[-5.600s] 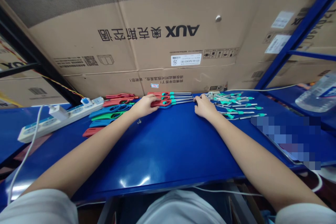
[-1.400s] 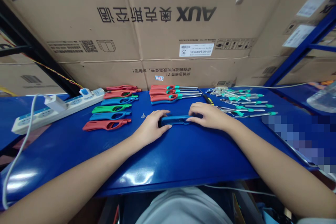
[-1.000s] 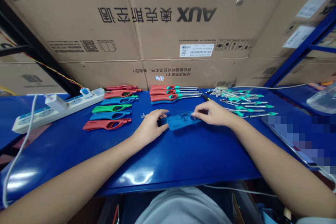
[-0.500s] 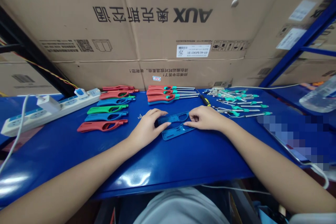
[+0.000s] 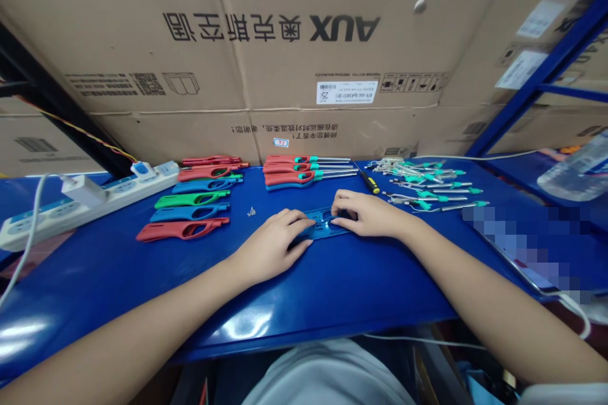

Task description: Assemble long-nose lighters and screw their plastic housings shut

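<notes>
Two blue lighter shell halves (image 5: 325,228) lie side by side on the blue table, long edges together, inner sides facing up. My left hand (image 5: 278,243) grips their left ends, thumb at the near edge and fingers over the far edge. At the right ends, my right hand (image 5: 368,215) is closed, with thumb and forefinger at the trigger openings; the parts under its fingers are hidden. A few small screws (image 5: 251,211) lie left of the shells. Beyond my right hand rests a yellow-and-black screwdriver (image 5: 369,182).
Coloured lighter shells (image 5: 190,201) line the left, beside a white power strip (image 5: 114,196). Assembled red lighters (image 5: 289,168) lie at the back centre. Metal lighter tubes with teal parts (image 5: 434,190) spread at right. A cardboard box (image 5: 285,95) stands behind; a clear bottle (image 5: 574,168) lies far right.
The two blue shell halves were apart at their left ends and now lie together. My left hand has shifted slightly right and nearer, its fingers now across the shells.
</notes>
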A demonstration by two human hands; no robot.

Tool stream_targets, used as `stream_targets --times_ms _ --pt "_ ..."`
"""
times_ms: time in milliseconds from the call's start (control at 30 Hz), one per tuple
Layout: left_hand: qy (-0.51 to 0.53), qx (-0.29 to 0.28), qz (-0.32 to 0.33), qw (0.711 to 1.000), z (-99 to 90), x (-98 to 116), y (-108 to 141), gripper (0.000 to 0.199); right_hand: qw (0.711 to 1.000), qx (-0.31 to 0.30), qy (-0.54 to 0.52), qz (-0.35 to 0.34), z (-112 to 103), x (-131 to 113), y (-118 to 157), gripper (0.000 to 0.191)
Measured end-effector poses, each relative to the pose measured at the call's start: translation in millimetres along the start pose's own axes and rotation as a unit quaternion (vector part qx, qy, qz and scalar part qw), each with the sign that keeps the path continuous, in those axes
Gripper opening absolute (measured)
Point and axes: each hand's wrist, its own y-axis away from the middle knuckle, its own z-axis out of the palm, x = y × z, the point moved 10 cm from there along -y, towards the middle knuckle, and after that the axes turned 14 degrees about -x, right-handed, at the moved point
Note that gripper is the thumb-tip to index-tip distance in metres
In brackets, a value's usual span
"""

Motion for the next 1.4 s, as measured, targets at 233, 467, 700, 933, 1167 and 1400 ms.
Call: stream_targets --times_ms 233,467,700,933,1167,1400 --pt "0.023 0.007 0.012 1.0 -4.2 -2 0 0.032 1.0 0.009 -0.016 -0.017 -4 -8 2 0.01" --pt "0.021 0.004 0.02 1.0 -4.5 -2 0 0.031 1.0 0.016 -0.011 -0.017 -10 -5 4 0.016" --pt "0.015 0.006 0.025 1.0 -5.0 -1 1 0.032 0.89 0.244 0.056 0.381 -85 99 71 0.031" --pt "0.014 0.004 0.028 0.999 -2.3 -1 1 0.031 0.793 0.222 0.004 0.567 -85 170 137 0.025" --pt "0.032 0.007 0.034 0.999 -1.6 -2 1 0.029 0.801 0.206 -0.011 0.563 -73 195 136 0.018" --pt "0.032 0.009 0.038 0.999 -2.8 -1 1 0.028 0.805 0.206 -0.012 0.556 -70 202 137 0.017"
